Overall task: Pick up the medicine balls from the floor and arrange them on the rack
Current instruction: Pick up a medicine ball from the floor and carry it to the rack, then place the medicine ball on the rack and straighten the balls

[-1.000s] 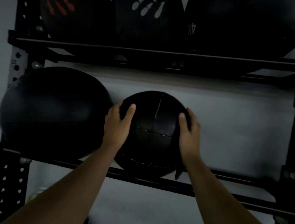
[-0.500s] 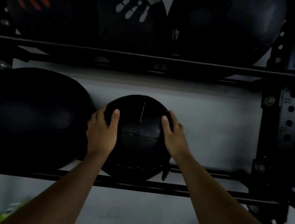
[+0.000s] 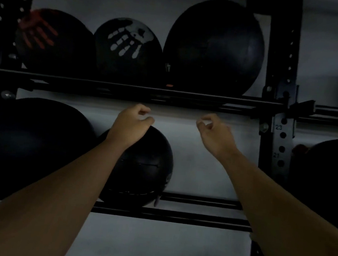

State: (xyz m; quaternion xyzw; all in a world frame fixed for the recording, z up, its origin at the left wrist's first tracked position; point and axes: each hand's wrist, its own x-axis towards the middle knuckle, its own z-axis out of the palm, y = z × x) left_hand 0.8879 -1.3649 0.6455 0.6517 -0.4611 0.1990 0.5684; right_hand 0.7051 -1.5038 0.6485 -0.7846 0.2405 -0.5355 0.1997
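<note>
Your small medicine ball (image 3: 140,166) sits on the lower shelf rails (image 3: 187,215) of the rack (image 3: 280,56), touching the big ball (image 3: 29,146) at its 9 o'clock and with bare rail stretching away toward 3 o'clock. Neither hand carries anything. Your left hand (image 3: 130,124) hangs in front of the ball's top edge with the fingers loosely curled in; whether it touches the ball, you cannot tell from this angle. Your right hand (image 3: 214,134) is well clear of the ball at its 2 o'clock, its grip also loosely curled around nothing but air.

The main risk, as I judge it, is a roll. The ball rests only on two rails and one neighbour, so a brush from your left wrist as you pull away could nudge it toward the open 3 o'clock side, or forward off the front rail. The light is dim, so you may not notice a slow creep.

A ball has no real long axis. What marks its pose is the seam (image 3: 140,163) running roughly 9 to 3 o'clock across its face, and a small tab (image 3: 156,201) hanging at about 5 o'clock near the rail.

On the upper shelf, the red handprint ball (image 3: 55,42), white handprint ball (image 3: 128,48) and large plain ball (image 3: 214,48) sit touching in a row.
</note>
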